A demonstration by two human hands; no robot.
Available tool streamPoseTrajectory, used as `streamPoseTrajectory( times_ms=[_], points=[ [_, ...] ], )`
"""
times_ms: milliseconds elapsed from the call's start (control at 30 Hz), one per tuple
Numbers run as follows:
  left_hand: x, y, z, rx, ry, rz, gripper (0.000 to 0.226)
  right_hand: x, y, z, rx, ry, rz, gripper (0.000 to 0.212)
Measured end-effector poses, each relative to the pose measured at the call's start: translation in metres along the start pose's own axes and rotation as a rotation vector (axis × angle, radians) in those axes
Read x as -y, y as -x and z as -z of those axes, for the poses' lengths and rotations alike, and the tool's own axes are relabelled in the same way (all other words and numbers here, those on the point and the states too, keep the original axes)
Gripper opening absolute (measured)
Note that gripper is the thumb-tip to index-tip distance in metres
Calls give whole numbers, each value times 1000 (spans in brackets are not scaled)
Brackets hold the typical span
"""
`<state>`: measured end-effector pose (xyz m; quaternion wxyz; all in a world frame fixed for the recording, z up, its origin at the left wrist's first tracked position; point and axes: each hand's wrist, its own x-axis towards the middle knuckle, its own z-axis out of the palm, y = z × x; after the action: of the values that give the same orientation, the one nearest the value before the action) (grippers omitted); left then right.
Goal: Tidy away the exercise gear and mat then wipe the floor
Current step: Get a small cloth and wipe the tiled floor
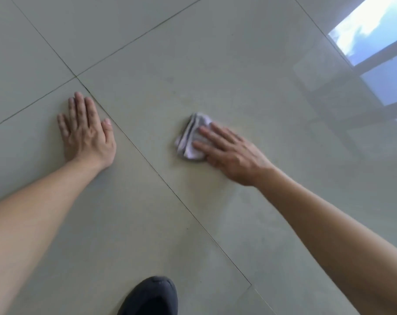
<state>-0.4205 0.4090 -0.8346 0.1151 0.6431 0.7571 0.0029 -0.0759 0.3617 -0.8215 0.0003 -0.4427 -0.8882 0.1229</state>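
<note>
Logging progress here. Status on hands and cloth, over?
Left hand flat on the tiled floor, holding nothing. Right hand open, pressing the folded white cloth onto the floor. Dark shoe at bottom edge, apart from the cloth.

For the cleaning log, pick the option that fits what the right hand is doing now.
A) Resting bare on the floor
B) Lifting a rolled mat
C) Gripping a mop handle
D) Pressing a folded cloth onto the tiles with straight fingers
D: the right hand lies with straight fingers on the pale folded cloth on the tiled floor, while the left hand rests flat and bare on the tiles.
</note>
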Motion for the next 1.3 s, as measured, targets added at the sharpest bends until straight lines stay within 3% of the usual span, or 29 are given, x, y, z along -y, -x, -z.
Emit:
streamPoseTrajectory(
  times_ms=[133,200,267,367,433,500,567,700,767,833,933,1000,1167,1233,1300],
  points=[
    [2,0,-3,-14,-19,-19,62,-56,-56,32,-142,-158,-926,51],
    [2,0,-2,-3,-23,-23,64,-42,-88,36,-146,-186,-1094,53],
    [2,0,-2,7,-25,-25,67,-3,-106,25,-135,-187,-875,53],
    [2,1,-1,4,-13,-35,68,65,-99,1,-53,-133,-157,54],
    [2,1,-2,0,-6,-41,67,64,-93,-4,46,-69,247,52],
    [2,-1,-3,8,-6,-36,67,26,-106,3,58,-11,382,47],
    [2,-1,-3,27,-26,-29,67,-15,-129,13,-19,11,139,46],
    [3,-2,-2,64,-41,-15,65,-48,-201,43,-177,-168,-813,53],
    [4,-3,-3,79,-35,-12,64,-27,-244,49,-131,-240,-999,62],
    [4,-3,-3,88,-33,-14,66,7,-272,45,-93,-252,-783,66],
    [4,-3,-3,69,-41,-15,71,63,-271,27,11,-202,-225,60],
    [3,-5,-2,95,-38,-6,67,75,-243,17,47,-186,-57,60],
    [6,-3,-1,77,-38,-22,67,24,-123,13,78,-161,16,54],
    [7,-3,-4,64,-38,-27,71,-20,-64,16,20,-145,-158,51],
    [7,-4,-5,46,1,-23,72,-61,0,21,-82,-168,-506,51]
  ],
)
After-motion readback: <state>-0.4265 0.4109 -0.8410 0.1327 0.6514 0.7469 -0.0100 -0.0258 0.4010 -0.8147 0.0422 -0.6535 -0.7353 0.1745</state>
